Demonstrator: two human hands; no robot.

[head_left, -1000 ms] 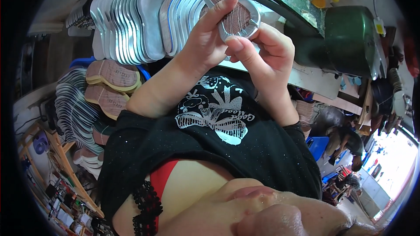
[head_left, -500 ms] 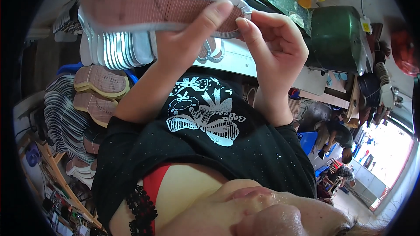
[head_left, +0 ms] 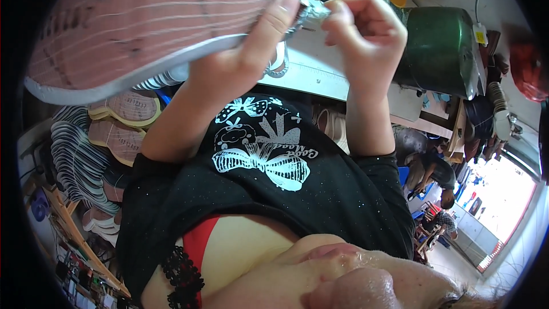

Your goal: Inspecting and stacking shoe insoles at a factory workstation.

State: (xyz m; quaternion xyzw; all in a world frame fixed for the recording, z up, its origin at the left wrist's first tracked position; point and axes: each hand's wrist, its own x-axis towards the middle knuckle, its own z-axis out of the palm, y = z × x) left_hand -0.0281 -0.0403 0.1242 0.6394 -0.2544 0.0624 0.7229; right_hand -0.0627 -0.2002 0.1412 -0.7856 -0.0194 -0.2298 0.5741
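Observation:
A long insole [head_left: 143,23], pinkish brown with pale lines across it and a white edge, is raised above the bench. My left hand [head_left: 234,60] grips it near its narrow end, thumb on the brown face and fingers behind. At that tip, crumpled whitish edging [head_left: 314,12] sticks out. My right hand [head_left: 369,37], slightly blurred, pinches the outer end of this edging between thumb and forefinger. The wide end of the insole points to the left and comes close to the camera.
Below the insole runs a white bench top [head_left: 311,77]. A dark green machine housing [head_left: 437,51] stands at right. Stacked insoles [head_left: 80,149] and brown pieces with yellowish edges [head_left: 117,140] lie at left. A person [head_left: 434,177] sits in the right background.
The insole's wide end has swung nearer and lower at left. My right hand has drawn slightly rightward from the narrow tip, and the whitish edging now stretches out between tip and fingers.

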